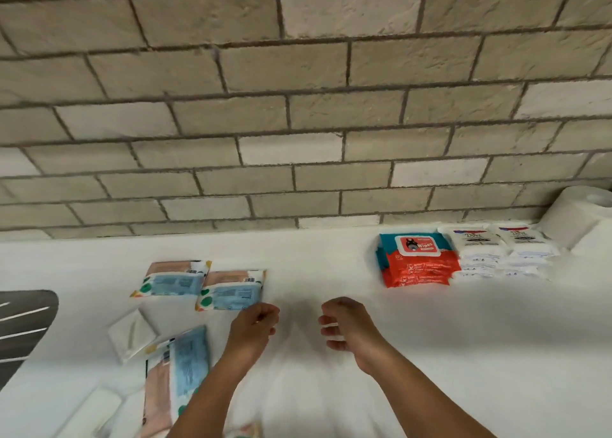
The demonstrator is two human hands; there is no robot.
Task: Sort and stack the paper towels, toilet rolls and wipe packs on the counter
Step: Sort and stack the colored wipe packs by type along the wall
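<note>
The left hand is hovering over the white counter with its fingers curled in, at the near right corner of a pastel wipe pack. I cannot tell whether the fingers are pinching this corner or only touching it. The right hand is hanging at 3 o'clock from the left one, a little apart, with its fingers loosely curled and gripping nothing.

A second pastel pack is lying flat at 10 o'clock from the first one, touching it. A third pastel pack is lying at 8 o'clock from the left hand, partly under the forearm. A white tissue pack is lying at its far left end.

At 1 o'clock from the right hand, near the brick wall, a stack of red wipe packs is sitting. Two stacks of white wipe packs are standing just beside it at 3 o'clock, and then a toilet roll.
</note>
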